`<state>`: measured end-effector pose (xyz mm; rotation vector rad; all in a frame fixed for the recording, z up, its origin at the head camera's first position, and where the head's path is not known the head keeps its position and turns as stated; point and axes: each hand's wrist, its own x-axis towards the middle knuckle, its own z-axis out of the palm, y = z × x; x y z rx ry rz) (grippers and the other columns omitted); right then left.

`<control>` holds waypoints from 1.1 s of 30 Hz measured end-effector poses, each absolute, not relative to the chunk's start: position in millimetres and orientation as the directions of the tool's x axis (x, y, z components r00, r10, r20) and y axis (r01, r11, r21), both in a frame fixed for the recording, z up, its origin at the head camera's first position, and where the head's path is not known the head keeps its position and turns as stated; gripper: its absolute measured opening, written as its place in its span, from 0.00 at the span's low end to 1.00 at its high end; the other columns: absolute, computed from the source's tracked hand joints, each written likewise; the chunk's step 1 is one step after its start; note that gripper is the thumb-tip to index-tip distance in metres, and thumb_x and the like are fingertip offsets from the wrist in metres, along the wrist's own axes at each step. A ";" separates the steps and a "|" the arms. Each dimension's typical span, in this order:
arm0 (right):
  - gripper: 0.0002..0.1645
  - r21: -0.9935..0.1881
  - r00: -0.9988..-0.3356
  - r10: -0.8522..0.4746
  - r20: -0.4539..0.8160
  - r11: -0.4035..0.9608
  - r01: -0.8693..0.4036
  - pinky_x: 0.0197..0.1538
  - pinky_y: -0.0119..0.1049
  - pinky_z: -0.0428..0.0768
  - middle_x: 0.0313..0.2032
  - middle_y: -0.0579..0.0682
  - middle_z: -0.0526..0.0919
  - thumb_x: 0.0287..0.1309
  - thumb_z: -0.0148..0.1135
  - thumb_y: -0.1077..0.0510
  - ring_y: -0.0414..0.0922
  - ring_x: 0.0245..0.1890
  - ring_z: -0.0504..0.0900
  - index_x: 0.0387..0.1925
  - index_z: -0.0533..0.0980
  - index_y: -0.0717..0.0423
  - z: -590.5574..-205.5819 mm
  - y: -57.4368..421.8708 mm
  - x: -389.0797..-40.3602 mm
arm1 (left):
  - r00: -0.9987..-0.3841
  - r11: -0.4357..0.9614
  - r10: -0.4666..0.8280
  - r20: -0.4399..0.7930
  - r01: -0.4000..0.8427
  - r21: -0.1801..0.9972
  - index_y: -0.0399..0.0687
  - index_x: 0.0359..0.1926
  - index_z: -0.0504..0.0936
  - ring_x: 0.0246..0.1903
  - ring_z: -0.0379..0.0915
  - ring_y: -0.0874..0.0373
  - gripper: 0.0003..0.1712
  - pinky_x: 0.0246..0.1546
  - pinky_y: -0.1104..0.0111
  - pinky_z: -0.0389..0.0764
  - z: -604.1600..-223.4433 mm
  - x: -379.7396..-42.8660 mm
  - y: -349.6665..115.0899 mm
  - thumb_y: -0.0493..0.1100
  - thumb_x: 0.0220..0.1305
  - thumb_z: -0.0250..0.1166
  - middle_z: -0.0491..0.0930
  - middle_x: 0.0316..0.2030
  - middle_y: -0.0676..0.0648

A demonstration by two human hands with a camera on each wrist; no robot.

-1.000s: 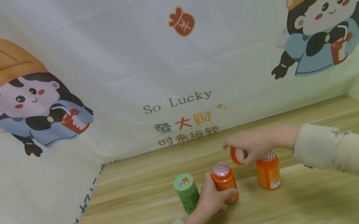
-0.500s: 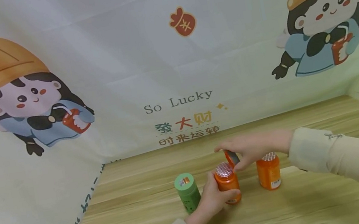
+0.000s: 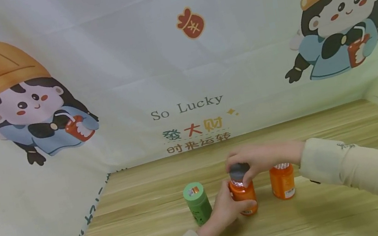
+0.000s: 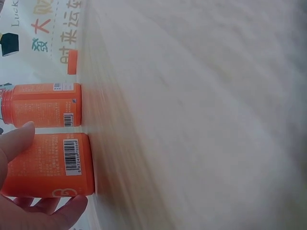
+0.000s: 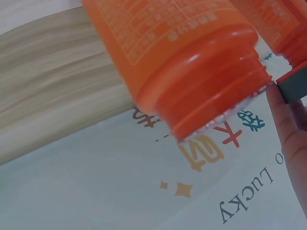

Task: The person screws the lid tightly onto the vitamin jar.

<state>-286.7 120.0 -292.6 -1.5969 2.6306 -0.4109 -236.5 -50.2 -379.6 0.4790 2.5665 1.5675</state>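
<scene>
My left hand (image 3: 223,209) grips an orange bottle (image 3: 243,197) upright on the table, thumb and fingers around its body. A silvery, patterned seal covers its mouth. Above that mouth, my right hand (image 3: 258,158) holds a dark grey cap (image 3: 238,171) between thumb and fingers. In the right wrist view the cap (image 5: 293,85) shows an orange lower rim, right at the bottle's neck. To the right stands a second orange bottle (image 3: 283,182) without a cap, its sealed top partly behind my right hand. A green bottle (image 3: 198,203) stands left of my left hand, its cap on.
A small, flat orange piece (image 4: 72,62) sits on the table beyond the second bottle in the left wrist view; in the head view it is hidden. The wood-grain table (image 3: 135,225) meets a printed cloth backdrop (image 3: 182,73) at the back and sides.
My right hand has moved left and turned the cap from sideways to top-up over the bottle's mouth. My left hand has shifted the bottle slightly right.
</scene>
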 end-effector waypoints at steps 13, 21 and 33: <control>0.21 -0.265 -0.431 -0.902 -0.029 0.423 -0.867 0.50 0.33 0.73 0.51 0.48 0.73 0.52 0.60 0.64 0.41 0.45 0.72 0.50 0.75 0.50 -282.0 121.7 -280.3 | -0.943 0.384 0.321 0.088 0.215 0.898 0.36 0.54 0.62 0.48 0.71 0.49 0.36 0.51 0.55 0.72 -381.4 -239.2 -47.9 0.38 0.46 0.72 0.72 0.49 0.40; 0.21 -0.235 -0.405 -0.911 -0.079 0.412 -0.881 0.53 0.34 0.72 0.55 0.52 0.71 0.53 0.59 0.64 0.45 0.50 0.72 0.51 0.75 0.49 -280.0 117.9 -280.3 | -0.942 0.381 0.329 0.069 0.199 0.903 0.37 0.58 0.60 0.52 0.68 0.47 0.40 0.53 0.54 0.71 -382.4 -238.6 -47.4 0.38 0.47 0.72 0.70 0.53 0.39; 0.18 -0.182 -0.438 -0.896 -0.072 0.443 -0.878 0.44 0.28 0.74 0.44 0.48 0.75 0.53 0.62 0.59 0.39 0.40 0.72 0.48 0.76 0.51 -279.8 111.7 -276.6 | -0.933 0.345 0.353 0.074 0.204 0.916 0.37 0.59 0.58 0.51 0.69 0.48 0.40 0.53 0.54 0.71 -381.7 -239.5 -47.8 0.37 0.48 0.71 0.70 0.52 0.40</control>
